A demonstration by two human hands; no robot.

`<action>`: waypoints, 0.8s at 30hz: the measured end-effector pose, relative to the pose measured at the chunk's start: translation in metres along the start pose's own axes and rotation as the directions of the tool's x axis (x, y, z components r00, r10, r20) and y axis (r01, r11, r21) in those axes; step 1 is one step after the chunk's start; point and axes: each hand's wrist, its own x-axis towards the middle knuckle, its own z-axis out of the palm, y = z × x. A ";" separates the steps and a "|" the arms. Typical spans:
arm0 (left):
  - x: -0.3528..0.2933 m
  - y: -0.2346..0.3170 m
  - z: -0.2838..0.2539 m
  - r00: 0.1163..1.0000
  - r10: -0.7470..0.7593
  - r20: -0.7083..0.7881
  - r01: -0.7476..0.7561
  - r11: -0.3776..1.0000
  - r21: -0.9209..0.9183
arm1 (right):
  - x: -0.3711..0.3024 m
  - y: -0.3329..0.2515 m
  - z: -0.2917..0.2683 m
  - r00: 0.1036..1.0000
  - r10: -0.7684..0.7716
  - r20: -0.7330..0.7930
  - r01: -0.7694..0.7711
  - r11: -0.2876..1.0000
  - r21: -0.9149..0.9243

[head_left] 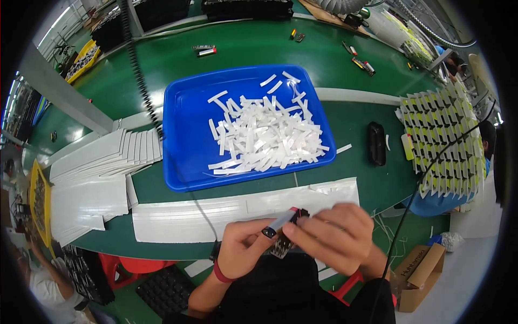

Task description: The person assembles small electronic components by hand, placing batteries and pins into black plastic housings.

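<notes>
Left hand (243, 251) and right hand (332, 237) both grip 1 small cylindrical lighter (280, 222) over the worktop's (324, 59) near edge, before the blue tray (183, 156).

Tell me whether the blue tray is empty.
No, the blue tray holds a heap of white paper strips.

Single view, head-worn fisheye, left of a side-by-side pair. Looks steeply down and forward over the green-topped counter (324, 54) from above the person's chest. Left hand (243, 251) and right hand (334, 237) sit close under the lens at lower centre, forearms entering from the bottom edge. Just beyond the grip lies the blue rectangular plastic tray (183, 135), mid-frame. Counter edges bow toward the dark circular rim. No second view to compare.
</notes>
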 end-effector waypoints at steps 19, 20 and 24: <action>0.000 0.016 0.016 0.992 0.070 -0.106 -0.066 0.997 0.036 | -0.048 -0.027 0.043 0.680 0.725 0.106 -0.637 0.514 0.575; -0.002 0.017 0.013 0.998 0.013 -0.057 -0.020 0.994 -0.110 | -0.047 -0.025 0.045 0.654 0.738 0.168 -0.667 0.457 0.589; 0.004 0.008 -0.004 0.997 0.067 -0.033 -0.072 0.969 -0.238 | -0.039 -0.015 0.047 0.578 0.781 0.236 -0.742 0.384 0.550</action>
